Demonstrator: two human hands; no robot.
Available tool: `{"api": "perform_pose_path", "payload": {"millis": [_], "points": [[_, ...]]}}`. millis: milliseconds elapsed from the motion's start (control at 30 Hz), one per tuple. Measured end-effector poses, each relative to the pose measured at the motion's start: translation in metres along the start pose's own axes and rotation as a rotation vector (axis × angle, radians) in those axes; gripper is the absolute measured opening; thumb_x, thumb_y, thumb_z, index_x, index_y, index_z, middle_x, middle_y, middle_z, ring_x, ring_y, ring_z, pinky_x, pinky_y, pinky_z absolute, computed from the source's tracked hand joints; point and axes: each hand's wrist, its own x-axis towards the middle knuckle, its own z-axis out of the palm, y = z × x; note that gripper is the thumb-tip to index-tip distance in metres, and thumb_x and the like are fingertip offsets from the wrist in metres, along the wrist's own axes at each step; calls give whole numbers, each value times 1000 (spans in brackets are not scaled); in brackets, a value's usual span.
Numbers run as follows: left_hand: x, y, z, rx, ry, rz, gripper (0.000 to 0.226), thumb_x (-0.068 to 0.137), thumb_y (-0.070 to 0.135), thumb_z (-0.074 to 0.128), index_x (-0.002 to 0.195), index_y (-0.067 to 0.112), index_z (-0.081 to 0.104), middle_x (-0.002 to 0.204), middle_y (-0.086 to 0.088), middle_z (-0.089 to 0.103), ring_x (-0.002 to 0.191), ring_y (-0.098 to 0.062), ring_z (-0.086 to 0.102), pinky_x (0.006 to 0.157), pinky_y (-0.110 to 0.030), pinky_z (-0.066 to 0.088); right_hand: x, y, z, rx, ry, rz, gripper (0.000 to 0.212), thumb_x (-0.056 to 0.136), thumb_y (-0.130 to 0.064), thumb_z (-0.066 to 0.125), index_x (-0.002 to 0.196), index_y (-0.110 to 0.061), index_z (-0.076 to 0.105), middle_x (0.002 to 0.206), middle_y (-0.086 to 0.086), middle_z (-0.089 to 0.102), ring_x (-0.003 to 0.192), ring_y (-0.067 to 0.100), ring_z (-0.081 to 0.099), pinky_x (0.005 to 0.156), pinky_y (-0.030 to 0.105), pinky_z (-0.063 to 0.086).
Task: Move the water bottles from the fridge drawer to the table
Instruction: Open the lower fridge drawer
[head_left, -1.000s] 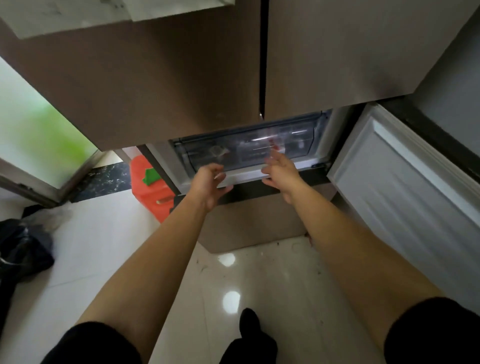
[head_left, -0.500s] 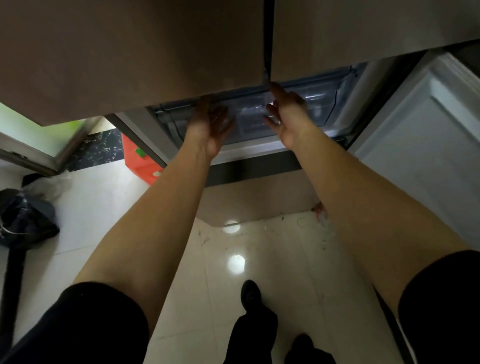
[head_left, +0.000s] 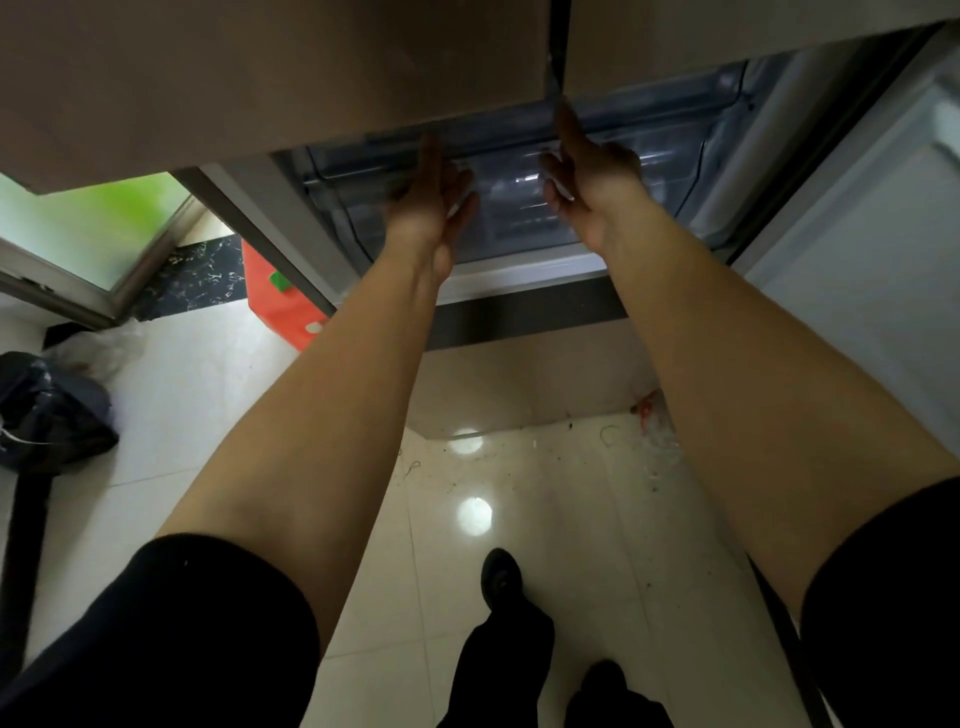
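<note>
Upper centre, the brown doors (head_left: 311, 78) are hiding the fingertips of the left hand (head_left: 426, 208) and right hand (head_left: 587, 182). The fridge drawer (head_left: 649, 171) is blurring its contents behind its clear front.

Sleeves: left sleeve (head_left: 156, 639) and right sleeve (head_left: 883, 597), black, short, ending near the elbows.
Hands: left hand (head_left: 431, 202), right hand (head_left: 592, 182), bare, like the forearms.
Trousers (head_left: 498, 670): black.
Shoe (head_left: 500, 574): black, rounded toe.

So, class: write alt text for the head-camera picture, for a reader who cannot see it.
A person's left hand and right hand reach into a clear fridge drawer below closed brown upper doors, with the lower door swung open at right. No water bottle can be made out; a red container stands on the tiled floor at left.
</note>
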Motion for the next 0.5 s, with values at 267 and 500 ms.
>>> {"api": "perform_pose_path", "payload": {"millis": [267,500], "points": [[-32,-13,-10,-56,82,-24,10,99,16,57,100,9,63,89,-6,68,86,-18,70,71,-33,59,-46,8,-11,79,64,31,63,92,-17,70,144,-15,34,119,11,67,90,16,71,64,26,59],[-68,-23,-17,13,108,-42,22,96,25,62,95,3,61,85,-10,69,68,-11,67,73,-26,59,-75,16,-26,39,38,44,31,92,-19,71,111,-19,47,124,12,67,95,15,70,71,25,57]]}}
